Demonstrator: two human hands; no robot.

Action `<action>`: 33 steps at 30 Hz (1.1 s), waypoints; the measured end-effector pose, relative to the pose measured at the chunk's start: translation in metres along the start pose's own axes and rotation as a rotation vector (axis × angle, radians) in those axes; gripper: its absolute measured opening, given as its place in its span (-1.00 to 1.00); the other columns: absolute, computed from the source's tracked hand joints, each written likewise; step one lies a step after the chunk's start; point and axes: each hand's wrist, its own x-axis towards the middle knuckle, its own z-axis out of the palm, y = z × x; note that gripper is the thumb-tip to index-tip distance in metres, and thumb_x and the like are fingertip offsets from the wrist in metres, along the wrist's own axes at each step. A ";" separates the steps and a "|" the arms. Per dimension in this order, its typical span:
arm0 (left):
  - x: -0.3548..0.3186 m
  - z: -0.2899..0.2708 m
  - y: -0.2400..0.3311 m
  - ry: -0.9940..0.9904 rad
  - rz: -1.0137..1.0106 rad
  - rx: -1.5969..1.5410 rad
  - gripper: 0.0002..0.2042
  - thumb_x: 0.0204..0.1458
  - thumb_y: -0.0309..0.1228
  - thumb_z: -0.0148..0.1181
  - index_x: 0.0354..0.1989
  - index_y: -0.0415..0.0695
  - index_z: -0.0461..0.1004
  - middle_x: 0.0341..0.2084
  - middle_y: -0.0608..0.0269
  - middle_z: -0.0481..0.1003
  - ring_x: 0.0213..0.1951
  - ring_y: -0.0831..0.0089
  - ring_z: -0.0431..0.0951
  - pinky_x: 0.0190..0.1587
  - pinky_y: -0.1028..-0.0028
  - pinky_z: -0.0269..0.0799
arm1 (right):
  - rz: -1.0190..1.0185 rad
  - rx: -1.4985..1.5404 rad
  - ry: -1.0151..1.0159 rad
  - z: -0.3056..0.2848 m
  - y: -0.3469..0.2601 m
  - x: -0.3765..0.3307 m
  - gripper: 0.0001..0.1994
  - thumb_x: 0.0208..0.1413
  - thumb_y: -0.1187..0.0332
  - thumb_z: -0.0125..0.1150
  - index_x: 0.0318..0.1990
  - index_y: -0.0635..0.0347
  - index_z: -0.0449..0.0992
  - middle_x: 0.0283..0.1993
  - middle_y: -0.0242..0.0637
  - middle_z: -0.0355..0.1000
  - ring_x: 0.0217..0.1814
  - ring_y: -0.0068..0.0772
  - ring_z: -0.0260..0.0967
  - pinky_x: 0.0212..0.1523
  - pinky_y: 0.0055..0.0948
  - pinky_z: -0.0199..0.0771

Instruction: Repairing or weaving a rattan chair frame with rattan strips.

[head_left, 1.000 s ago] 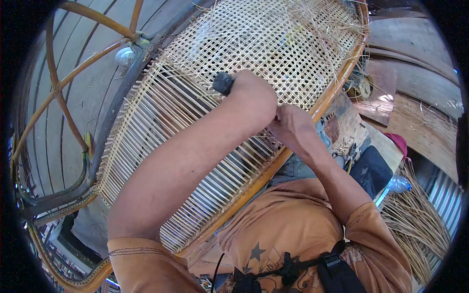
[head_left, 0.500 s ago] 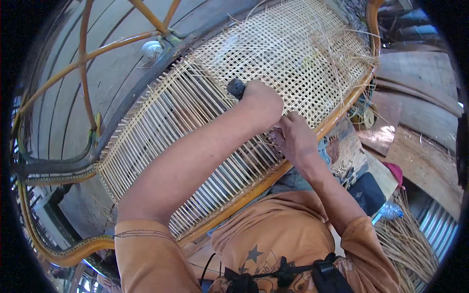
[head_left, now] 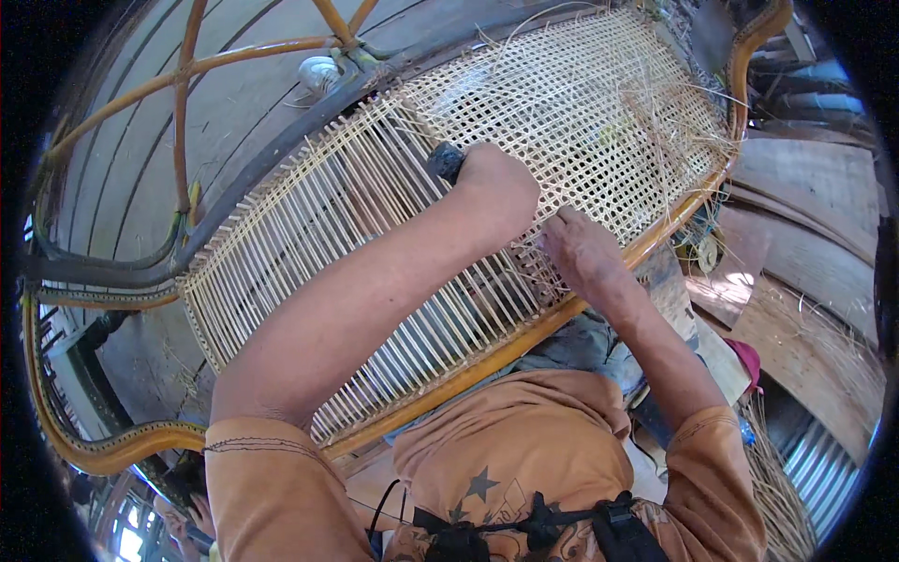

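Across a curved rattan frame stretches a cane panel. Its right part is an open lattice weave; on the left, strands run in one direction only with gaps between them. My left hand is wrapped around a tool with a thick black handle, whose end sticks out past the thumb side. The tool's other end is hidden by the hand. Close beside it, my right hand has its fingers bent and pressed together at the edge of the weave, near the front rail. Whatever they pinch is hidden.
Bent rattan poles rise at the upper left. Loose cane strips lie over the far right of the weave, and a bundle of strips is at the lower right. Another person's hands show at the lower left.
My view has shifted a little. My right hand has turned, with its fingers more curled and its back more visible. My left hand keeps its hold on the black-handled tool.
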 end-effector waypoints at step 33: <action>-0.019 0.010 0.008 0.266 -0.312 -0.493 -0.58 0.03 -0.05 0.00 -0.46 -0.24 0.48 -0.53 -0.01 0.49 -0.40 0.14 0.53 -0.35 0.25 0.41 | 0.357 0.570 0.150 -0.033 0.005 -0.019 -0.81 0.06 0.33 0.09 -0.26 0.28 0.48 -0.37 -0.13 0.42 -0.32 -0.31 0.40 -0.27 -0.40 0.36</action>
